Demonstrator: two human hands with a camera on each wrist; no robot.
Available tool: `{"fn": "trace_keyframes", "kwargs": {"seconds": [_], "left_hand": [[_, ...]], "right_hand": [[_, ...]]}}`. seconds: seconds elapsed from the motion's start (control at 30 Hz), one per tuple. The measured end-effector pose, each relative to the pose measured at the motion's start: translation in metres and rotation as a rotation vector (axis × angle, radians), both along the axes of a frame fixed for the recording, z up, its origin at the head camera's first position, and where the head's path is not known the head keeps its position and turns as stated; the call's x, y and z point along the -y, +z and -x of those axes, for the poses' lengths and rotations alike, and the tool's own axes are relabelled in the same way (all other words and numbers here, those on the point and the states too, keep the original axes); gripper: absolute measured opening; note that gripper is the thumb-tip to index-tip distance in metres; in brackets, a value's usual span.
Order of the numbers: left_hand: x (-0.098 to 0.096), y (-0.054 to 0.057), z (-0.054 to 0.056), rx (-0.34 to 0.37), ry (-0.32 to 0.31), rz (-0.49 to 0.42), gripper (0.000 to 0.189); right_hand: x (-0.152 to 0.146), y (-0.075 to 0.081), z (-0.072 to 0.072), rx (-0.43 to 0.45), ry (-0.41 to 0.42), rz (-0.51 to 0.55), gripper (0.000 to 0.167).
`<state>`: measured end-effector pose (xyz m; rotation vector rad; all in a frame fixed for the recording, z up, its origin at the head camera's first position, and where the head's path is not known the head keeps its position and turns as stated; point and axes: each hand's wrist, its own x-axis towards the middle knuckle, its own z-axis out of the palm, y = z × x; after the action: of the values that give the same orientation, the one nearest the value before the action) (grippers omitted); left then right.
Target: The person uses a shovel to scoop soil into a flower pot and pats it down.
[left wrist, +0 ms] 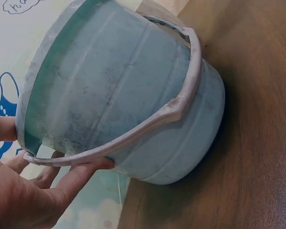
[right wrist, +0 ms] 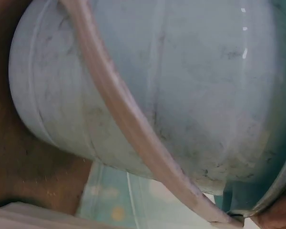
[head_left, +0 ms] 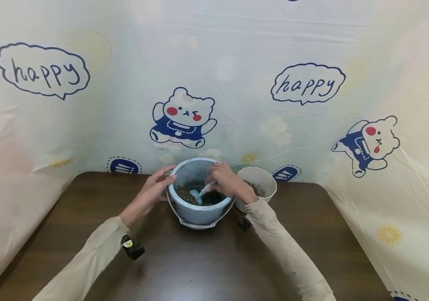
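Observation:
A light blue bucket [head_left: 198, 215] with dark soil [head_left: 185, 194] inside stands on the table, its pale handle [left wrist: 155, 119] hanging down the near side. My left hand [head_left: 148, 195] grips the bucket's left rim, thumb at the edge and fingers spread along the outer wall in the left wrist view. Reaching into the bucket, my right hand [head_left: 225, 180] holds a small light blue hand shovel [head_left: 196, 195] by its handle, the blade at the soil. In the right wrist view the bucket wall [right wrist: 181, 95] hides nearly all of that hand.
A white pot [head_left: 268, 182] holding soil stands right of the bucket, partly behind my right forearm. The brown wooden table [head_left: 184, 267] reaches back to a printed cloth [head_left: 237, 104] that hangs behind and at both sides.

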<state>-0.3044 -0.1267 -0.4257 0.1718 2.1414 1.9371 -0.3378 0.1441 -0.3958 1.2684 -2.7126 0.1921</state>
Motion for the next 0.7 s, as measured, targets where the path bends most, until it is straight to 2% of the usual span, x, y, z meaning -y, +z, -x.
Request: {"fn": "trace_keyframes", "kwargs": {"seconds": [0.23, 0.37, 0.53, 0.7], "left_hand": [[-0.0033, 0.0033, 0.0018, 0.000, 0.006, 0.015, 0.058], [-0.0063, 0.0023, -0.0006, -0.009, 0.009, 0.009, 0.058], [-0.0064, 0.0021, -0.0014, -0.010, 0.018, 0.017, 0.058], [-0.0038, 0.0030, -0.0016, -0.018, 0.016, 0.014, 0.058]], "right_hand": [[0.0062, 0.0033, -0.0063, 0.077, -0.071, -0.064, 0.013], [0.0072, -0.0003, -0.0082, 0.050, -0.106, -0.089, 0.014], [0.0082, -0.0002, -0.0079, 0.054, -0.096, -0.101, 0.013], [0.0099, -0.0007, -0.0037, -0.026, -0.047, -0.072, 0.010]]}}
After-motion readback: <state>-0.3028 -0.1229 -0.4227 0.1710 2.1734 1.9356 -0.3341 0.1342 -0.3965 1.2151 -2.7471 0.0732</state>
